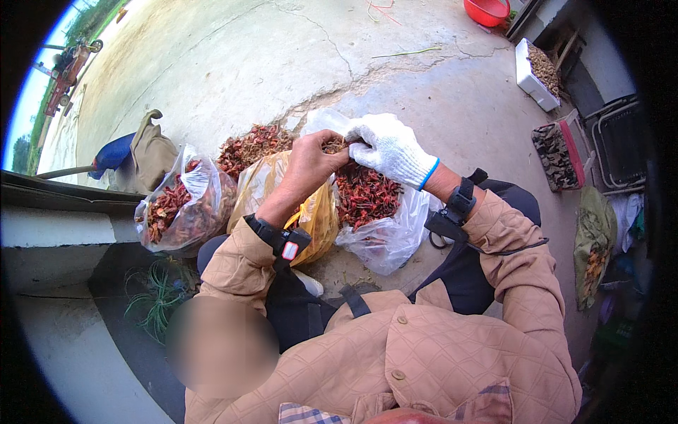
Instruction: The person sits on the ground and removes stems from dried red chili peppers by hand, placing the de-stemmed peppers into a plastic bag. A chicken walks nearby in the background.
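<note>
My left hand (pixel 316 159), bare, curls its fingers around a small bunch of dry brownish plant bits (pixel 333 146). Thumb and fingers of my right hand (pixel 385 148), in a white knitted glove with a blue cuff, pinch a small dark red piece beside it. Both hands meet above a clear plastic bag (pixel 378 249) of dried red pods (pixel 365 196) that look like chili peppers. Below my left wrist stands a yellow translucent plastic bag (pixel 315 225). Another clear bag (pixel 201 212) of red pods is further left. Behind them lies a loose reddish heap (pixel 254 146) on the concrete.
Left are a tan cloth (pixel 153 151) and a pole (pixel 66 172); green twine (pixel 153 299) lies below. On the right are a white foam box (pixel 529 79) of tan pieces, a camouflage-patterned item (pixel 551 159), a folding chair (pixel 619 143) and a green sack (pixel 593 228). A red basin (pixel 484 13) sits far off.
</note>
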The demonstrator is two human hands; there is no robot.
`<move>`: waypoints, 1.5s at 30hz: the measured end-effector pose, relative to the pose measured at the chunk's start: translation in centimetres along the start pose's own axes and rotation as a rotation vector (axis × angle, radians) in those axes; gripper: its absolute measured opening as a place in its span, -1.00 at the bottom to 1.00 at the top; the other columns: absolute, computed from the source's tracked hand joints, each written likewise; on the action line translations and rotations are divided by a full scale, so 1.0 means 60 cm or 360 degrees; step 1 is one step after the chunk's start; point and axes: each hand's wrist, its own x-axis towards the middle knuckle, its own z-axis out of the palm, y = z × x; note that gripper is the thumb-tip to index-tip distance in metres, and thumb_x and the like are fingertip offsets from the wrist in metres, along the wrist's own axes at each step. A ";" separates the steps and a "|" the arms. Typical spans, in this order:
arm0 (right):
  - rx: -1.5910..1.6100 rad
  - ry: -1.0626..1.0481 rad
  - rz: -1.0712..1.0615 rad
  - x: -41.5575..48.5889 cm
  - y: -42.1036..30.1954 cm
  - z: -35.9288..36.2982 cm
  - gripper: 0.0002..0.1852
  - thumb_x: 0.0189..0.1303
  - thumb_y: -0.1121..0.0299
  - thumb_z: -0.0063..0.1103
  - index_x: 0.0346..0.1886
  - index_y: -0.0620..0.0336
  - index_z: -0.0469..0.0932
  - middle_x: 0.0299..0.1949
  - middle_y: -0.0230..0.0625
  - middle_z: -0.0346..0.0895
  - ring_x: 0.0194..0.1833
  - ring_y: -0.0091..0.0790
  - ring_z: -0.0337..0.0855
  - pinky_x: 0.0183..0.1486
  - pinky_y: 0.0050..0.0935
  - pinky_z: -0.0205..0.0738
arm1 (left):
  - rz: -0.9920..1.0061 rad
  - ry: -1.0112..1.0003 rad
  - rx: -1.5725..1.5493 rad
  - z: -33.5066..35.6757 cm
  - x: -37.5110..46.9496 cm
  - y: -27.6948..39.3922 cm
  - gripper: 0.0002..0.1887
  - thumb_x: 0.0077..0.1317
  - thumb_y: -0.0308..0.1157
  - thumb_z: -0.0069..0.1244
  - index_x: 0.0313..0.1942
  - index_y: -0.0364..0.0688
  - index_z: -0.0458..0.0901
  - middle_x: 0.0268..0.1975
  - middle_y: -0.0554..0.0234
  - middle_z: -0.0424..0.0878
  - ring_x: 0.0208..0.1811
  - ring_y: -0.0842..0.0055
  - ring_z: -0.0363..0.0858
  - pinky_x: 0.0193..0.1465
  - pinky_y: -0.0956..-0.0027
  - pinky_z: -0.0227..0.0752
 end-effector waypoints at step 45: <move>-0.0334 0.0171 -0.0175 -0.005 -0.029 -0.024 -0.51 0.17 0.12 0.44 0.15 -0.01 0.61 -0.11 -0.19 0.66 -0.10 -0.11 0.71 -0.11 -0.19 0.65 | -0.0730 0.0186 -0.1281 -0.017 -0.004 0.004 -0.74 0.41 -0.31 0.24 -0.08 -0.36 0.74 -0.22 0.20 0.77 -0.27 0.54 0.71 -0.13 0.41 0.62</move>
